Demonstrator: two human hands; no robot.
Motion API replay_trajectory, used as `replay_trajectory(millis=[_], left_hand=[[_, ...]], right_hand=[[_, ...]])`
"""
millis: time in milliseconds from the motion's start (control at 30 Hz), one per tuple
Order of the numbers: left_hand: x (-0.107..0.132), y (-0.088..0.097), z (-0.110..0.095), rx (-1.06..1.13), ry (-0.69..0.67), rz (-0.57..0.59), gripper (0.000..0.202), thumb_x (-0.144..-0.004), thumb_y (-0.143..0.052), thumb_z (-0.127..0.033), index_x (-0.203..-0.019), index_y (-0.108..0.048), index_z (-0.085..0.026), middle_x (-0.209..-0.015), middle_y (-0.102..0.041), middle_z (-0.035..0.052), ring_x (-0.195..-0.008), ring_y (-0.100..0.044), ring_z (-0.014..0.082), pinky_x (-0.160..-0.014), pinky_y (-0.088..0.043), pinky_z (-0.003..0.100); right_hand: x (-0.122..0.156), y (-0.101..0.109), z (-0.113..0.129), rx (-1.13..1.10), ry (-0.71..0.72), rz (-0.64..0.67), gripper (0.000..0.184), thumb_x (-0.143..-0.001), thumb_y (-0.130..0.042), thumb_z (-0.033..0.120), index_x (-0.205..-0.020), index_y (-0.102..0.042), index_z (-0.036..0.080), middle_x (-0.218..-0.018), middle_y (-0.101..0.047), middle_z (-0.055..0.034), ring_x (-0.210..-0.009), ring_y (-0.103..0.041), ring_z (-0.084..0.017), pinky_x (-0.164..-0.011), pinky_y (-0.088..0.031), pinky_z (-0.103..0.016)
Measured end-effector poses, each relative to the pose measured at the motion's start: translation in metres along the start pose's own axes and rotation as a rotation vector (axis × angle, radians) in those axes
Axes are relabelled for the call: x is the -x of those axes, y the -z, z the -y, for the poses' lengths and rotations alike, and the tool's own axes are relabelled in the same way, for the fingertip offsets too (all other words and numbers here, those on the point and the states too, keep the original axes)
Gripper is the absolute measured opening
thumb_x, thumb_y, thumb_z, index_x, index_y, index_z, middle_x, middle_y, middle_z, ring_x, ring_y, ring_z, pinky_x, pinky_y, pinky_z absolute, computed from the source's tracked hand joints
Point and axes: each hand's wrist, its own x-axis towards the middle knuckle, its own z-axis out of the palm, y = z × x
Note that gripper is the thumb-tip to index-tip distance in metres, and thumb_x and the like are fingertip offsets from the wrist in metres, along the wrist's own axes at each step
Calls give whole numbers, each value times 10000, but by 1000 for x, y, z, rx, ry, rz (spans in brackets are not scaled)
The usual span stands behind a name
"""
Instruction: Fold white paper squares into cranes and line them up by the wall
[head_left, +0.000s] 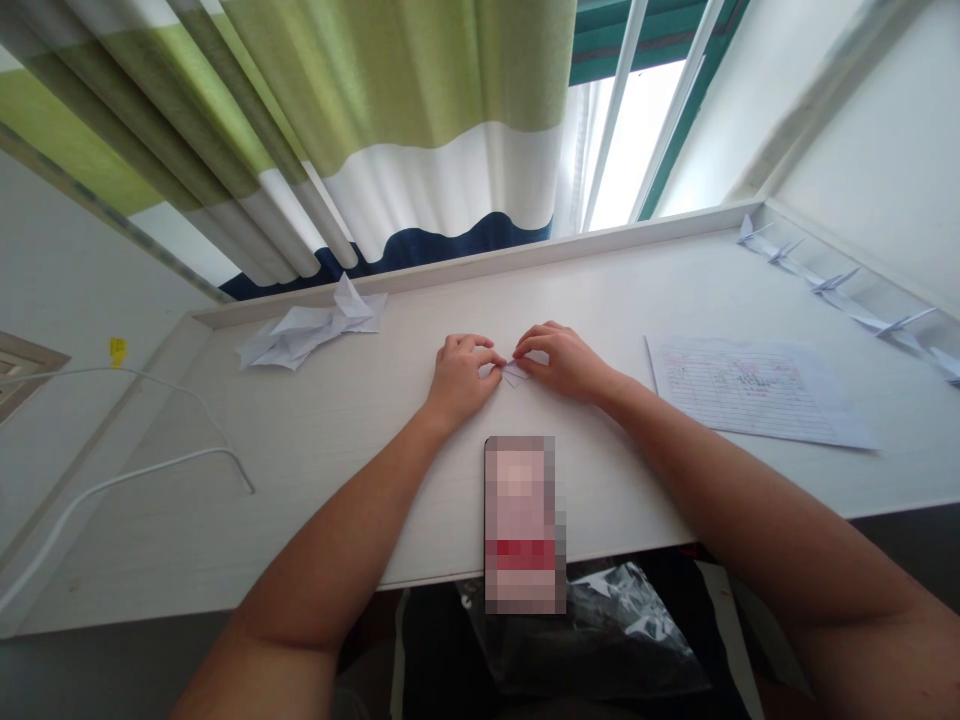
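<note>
Near the middle of the white desk, my left hand [466, 377] and my right hand [559, 358] meet over a small folded piece of white paper [513, 374]. Each hand pinches one side of it between thumb and fingertips. Most of the paper's edges are covered by the fingers, so its full shape is hard to make out. Below the hands lies a phone-shaped object [521, 510], its face blurred out, reaching over the desk's front edge.
Crumpled folded papers [307, 325] lie at the back left. Written sheets [750, 390] rest on the right, with several folded paper pieces [832, 285] along the right edge. A white cable [217, 452] crosses the left side. A clear plastic bag [600, 640] hangs below the front edge.
</note>
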Motion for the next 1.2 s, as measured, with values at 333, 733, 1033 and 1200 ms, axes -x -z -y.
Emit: replay_trajectory(millis=[333, 733, 1033, 1200], left_hand=[[3, 12, -7, -150, -173, 78, 192, -1008, -702, -273, -902, -861, -272, -1353, -798, 59, -1377, -566, 345, -1211, -440, 560], [2, 16, -11, -108, -333, 235, 275, -1015, -609, -194, -1101, -858, -270, -1259, -851, 44, -1296, -693, 281, -1216, -401, 499], [5, 16, -6, -29, -387, 252, 243, -1042, -616, -235, -1146, -836, -233, -1236, -805, 98, -1215, -686, 279, -1129, -541, 450], [4, 7, 3, 78, -400, 166, 199, -1065, -661, -266, -1181, -818, -227, -1205, -778, 108, -1164, -688, 269, -1084, -599, 455]], right_hand=[[9, 12, 0, 41, 64, 84, 157, -998, -701, 307, -995, -858, 302, -1193, -859, -48, -1203, -729, -339, -1088, -516, -551], [10, 16, 5, 114, 52, 107, 168, -1003, -694, 293, -998, -861, 304, -1172, -872, -38, -1239, -746, -335, -1136, -479, -551], [15, 20, 9, 121, 71, 156, 223, -962, -810, 415, -1130, -868, 281, -1327, -829, -84, -1357, -682, -391, -1165, -460, -564], [12, 20, 0, 105, 100, 171, 221, -1050, -692, 375, -1151, -870, 291, -1307, -830, -81, -1308, -687, -350, -1132, -468, -526]])
